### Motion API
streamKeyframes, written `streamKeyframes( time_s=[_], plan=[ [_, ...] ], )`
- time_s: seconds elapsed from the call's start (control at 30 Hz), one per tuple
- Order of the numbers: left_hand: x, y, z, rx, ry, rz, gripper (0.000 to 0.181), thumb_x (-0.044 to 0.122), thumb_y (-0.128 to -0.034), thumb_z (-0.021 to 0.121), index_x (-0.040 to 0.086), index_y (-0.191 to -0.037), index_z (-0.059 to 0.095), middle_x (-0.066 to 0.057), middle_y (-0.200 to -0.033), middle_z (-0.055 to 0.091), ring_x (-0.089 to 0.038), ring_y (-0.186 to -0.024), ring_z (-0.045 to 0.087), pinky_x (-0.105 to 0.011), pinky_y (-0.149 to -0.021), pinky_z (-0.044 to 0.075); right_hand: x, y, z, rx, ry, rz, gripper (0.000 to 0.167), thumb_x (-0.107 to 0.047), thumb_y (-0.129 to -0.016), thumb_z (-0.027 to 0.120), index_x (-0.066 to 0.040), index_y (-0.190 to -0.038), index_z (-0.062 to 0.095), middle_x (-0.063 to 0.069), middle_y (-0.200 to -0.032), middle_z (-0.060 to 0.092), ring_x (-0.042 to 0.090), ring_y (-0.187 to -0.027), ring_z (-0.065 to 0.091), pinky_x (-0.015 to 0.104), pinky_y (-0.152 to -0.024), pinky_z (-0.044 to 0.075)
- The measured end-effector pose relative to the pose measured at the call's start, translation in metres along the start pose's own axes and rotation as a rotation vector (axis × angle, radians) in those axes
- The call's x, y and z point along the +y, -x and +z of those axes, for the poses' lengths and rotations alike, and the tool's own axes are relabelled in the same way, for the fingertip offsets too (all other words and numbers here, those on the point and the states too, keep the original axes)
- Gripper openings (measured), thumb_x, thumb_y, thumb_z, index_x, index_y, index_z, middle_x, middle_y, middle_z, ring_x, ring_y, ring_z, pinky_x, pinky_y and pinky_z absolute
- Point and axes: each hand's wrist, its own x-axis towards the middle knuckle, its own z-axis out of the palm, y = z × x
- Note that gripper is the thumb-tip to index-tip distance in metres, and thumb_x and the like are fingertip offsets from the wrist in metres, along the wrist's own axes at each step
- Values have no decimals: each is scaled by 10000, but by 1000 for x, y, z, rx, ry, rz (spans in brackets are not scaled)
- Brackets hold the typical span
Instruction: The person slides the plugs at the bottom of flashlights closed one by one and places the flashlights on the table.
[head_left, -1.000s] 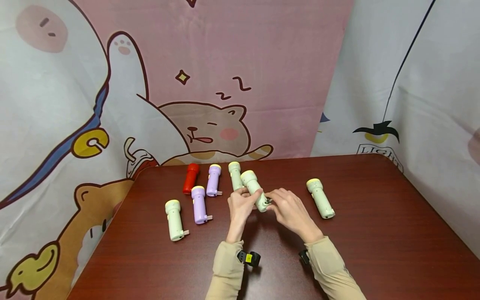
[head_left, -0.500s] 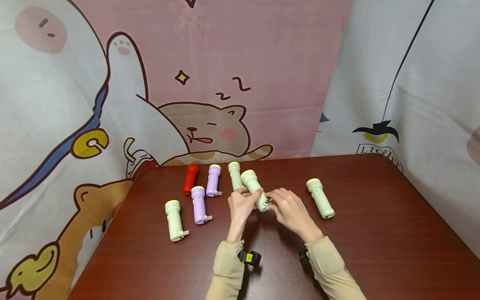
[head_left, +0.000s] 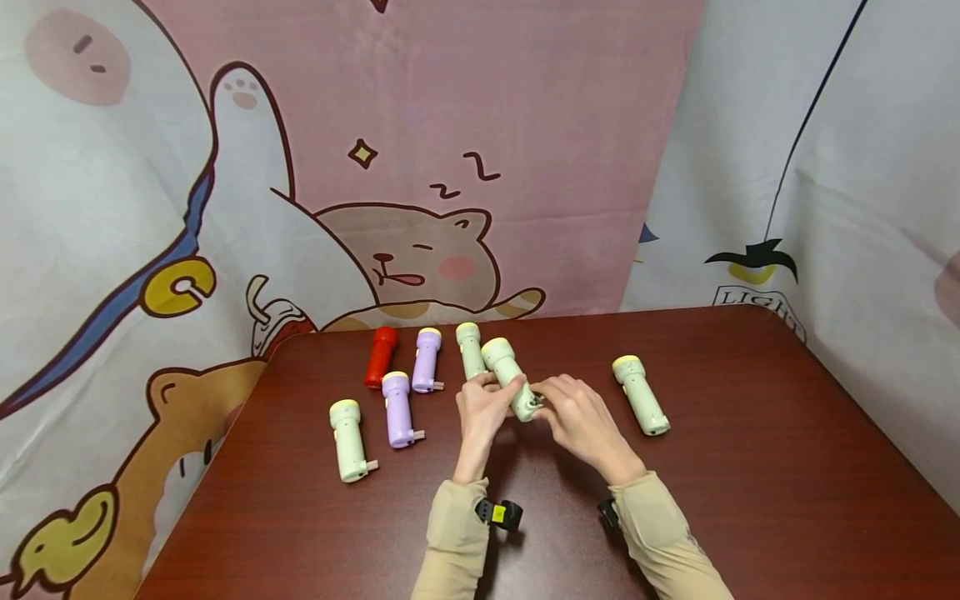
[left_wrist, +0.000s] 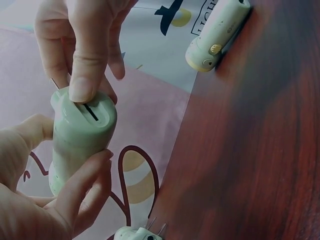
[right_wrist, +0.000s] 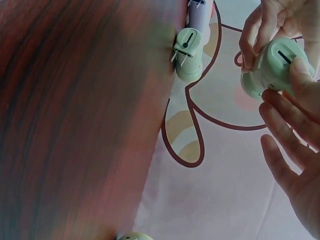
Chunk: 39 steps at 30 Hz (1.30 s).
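A pale green flashlight with a cream rim is held above the table, its head tilted away to the far left. My left hand grips its body between thumb and fingers. At the tail end, my right hand pinches the flashlight near its metal plug prongs. In the left wrist view the tail of the flashlight shows a dark slot, with the right thumb pressed beside it. The right wrist view shows the same slot on the flashlight. The right fingers partly hide the prongs.
On the brown table lie a red flashlight, two purple flashlights with plugs folded out, a green flashlight at left, another green flashlight behind the left hand, and one green flashlight at right. A cartoon-print cloth hangs behind.
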Motion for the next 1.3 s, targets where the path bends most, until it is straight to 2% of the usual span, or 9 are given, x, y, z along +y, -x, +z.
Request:
streamKeyframes(
  time_s=[0.1, 0.3, 0.67, 0.97, 1.3],
  plan=[
    [1, 0, 0, 1, 1, 0, 392, 324, -726, 782, 11, -948, 706, -131, -811, 746, -86, -570, 649, -363, -585, 569, 0, 0, 0, 3, 1, 0, 331, -159, -718, 804, -46, -1007, 688, 12, -920, 702, 168, -844, 623, 325, -706, 488],
    [1, 0, 0, 6, -19, 4, 388, 334, -729, 779, 20, -946, 707, -125, -811, 748, -94, -583, 661, -272, -529, 545, 0, 0, 0, 9, 5, -3, 330, -160, -718, 805, -53, -1008, 687, 11, -919, 702, 165, -843, 623, 324, -702, 488],
    [1, 1, 0, 12, -26, 8, 403, 330, -728, 779, 13, -965, 703, -133, -820, 747, -133, -602, 681, -336, -570, 564, -2, 0, 1, 14, 6, 3, 341, -148, -707, 811, -45, -1008, 689, 16, -936, 703, 170, -851, 622, 332, -707, 494],
    [0, 2, 0, 38, -49, 10, 404, 347, -717, 781, 32, -961, 710, -122, -814, 748, -119, -617, 678, -230, -514, 520, -3, 1, 0, 29, 11, -20, 349, -150, -692, 814, -37, -999, 692, 22, -928, 703, 176, -852, 624, 335, -714, 496],
    [1, 3, -1, 32, -41, 20, 425, 340, -724, 776, 12, -986, 706, -143, -821, 745, -145, -608, 684, -338, -563, 563, -3, 1, 1, 32, 29, -37, 359, -148, -687, 817, -33, -1002, 689, 24, -924, 699, 179, -852, 619, 332, -721, 493]
  ],
)
